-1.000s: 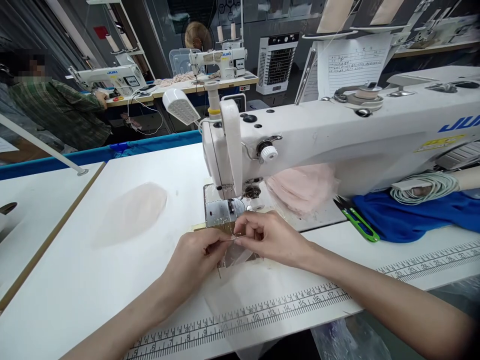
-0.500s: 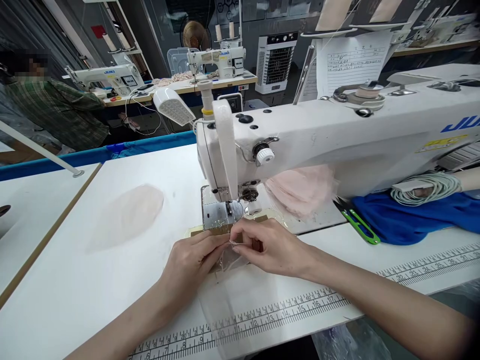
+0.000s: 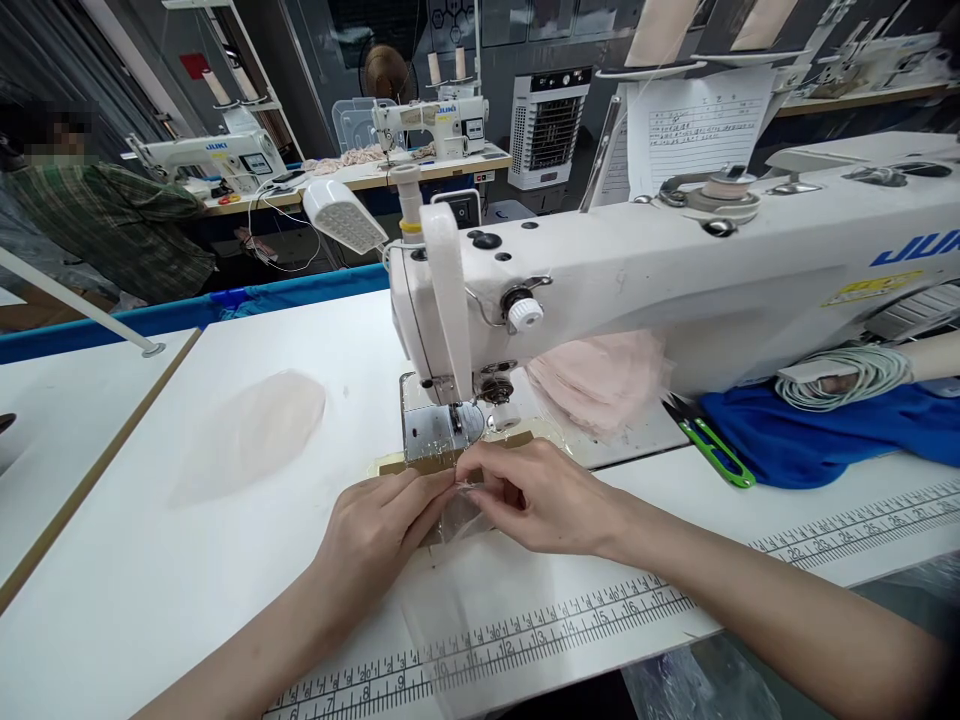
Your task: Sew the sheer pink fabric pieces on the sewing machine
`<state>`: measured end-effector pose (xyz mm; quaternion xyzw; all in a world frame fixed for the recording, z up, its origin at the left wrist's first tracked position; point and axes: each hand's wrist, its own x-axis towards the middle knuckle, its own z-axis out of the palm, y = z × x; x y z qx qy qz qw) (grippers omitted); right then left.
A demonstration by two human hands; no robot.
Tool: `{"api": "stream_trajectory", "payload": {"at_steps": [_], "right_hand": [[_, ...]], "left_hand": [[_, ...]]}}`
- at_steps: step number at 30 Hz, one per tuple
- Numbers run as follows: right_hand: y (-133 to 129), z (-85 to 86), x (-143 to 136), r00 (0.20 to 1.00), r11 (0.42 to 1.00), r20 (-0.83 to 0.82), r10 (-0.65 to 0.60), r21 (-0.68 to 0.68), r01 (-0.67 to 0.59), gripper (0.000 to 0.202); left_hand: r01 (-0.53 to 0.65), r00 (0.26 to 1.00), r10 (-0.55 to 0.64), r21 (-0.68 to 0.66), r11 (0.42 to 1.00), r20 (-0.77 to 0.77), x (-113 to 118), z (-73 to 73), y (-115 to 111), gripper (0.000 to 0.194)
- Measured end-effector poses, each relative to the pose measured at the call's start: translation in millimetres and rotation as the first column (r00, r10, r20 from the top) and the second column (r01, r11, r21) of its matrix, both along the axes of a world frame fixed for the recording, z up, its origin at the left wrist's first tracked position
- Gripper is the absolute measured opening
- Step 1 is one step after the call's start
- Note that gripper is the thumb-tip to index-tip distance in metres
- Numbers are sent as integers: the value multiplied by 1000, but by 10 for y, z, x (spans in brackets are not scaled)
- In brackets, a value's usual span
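Both hands meet just in front of the needle plate [image 3: 431, 430] of a white sewing machine [image 3: 600, 270]. My left hand [image 3: 382, 520] pinches the edge of a thin sheer fabric [image 3: 461, 520] with thumb and fingers. Close against it, my right hand [image 3: 540, 495] is curled, its thumb and forefinger closed on the same fabric. The sheer piece hangs from the fingertips towards the table's front edge, over the printed ruler [image 3: 525, 640]. The presser foot [image 3: 455, 418] is just beyond the fingertips.
Pale pink fabric pieces [image 3: 600, 380] lie under the machine arm. A sheer piece [image 3: 255, 430] lies on the left. Green-handled snips [image 3: 720, 455], blue cloth [image 3: 795, 435] and a coiled cord [image 3: 844, 378] lie on the right. A person [image 3: 112, 220] sits at the back left.
The whole view has shifted very slightly. Both hands keep their pinch on the fabric, with hardly any movement relative to the machine.
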<state>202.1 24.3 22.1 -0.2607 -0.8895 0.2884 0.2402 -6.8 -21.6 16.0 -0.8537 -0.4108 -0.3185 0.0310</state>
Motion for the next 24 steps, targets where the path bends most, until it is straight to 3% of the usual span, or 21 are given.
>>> {"api": "stream_trajectory", "payload": {"at_steps": [6, 10, 12, 14, 16, 18, 21, 23, 24], "right_hand": [[10, -55, -20, 994, 990, -108, -24, 137, 39, 19], [18, -77, -12, 982, 967, -187, -30, 243, 76, 18], [6, -66, 5, 986, 926, -167, -29, 368, 90, 17], [-17, -46, 24, 997, 848, -73, -30, 525, 64, 21], [-42, -25, 41, 999, 768, 23, -22, 640, 3, 26], [-62, -3, 53, 998, 734, 65, 5, 677, -48, 30], [-73, 54, 70, 996, 781, 80, 43, 619, -83, 33], [-71, 120, 85, 996, 869, 68, 63, 487, -88, 31], [-68, 161, 94, 995, 924, 58, 77, 372, -93, 28]], "left_hand": [[9, 998, 0, 141, 990, -63, -23, 12, 5, 2], [9, 999, -5, 84, 996, -50, 8, 26, -22, 3], [-37, 999, 37, -21, 999, 10, 35, 32, -43, 5], [-54, 996, 61, -117, 992, 60, 55, 35, -60, 15], [-18, 997, 29, -144, 989, 72, 62, 32, -69, 23], [28, 996, -18, -121, 992, 85, 57, 25, -71, 23], [27, 984, 0, -146, 989, 178, 50, 40, -75, 13], [46, 959, 51, -329, 943, 280, 58, 76, -82, 11], [78, 945, 88, -479, 875, 315, 68, 100, -86, 13]]}}
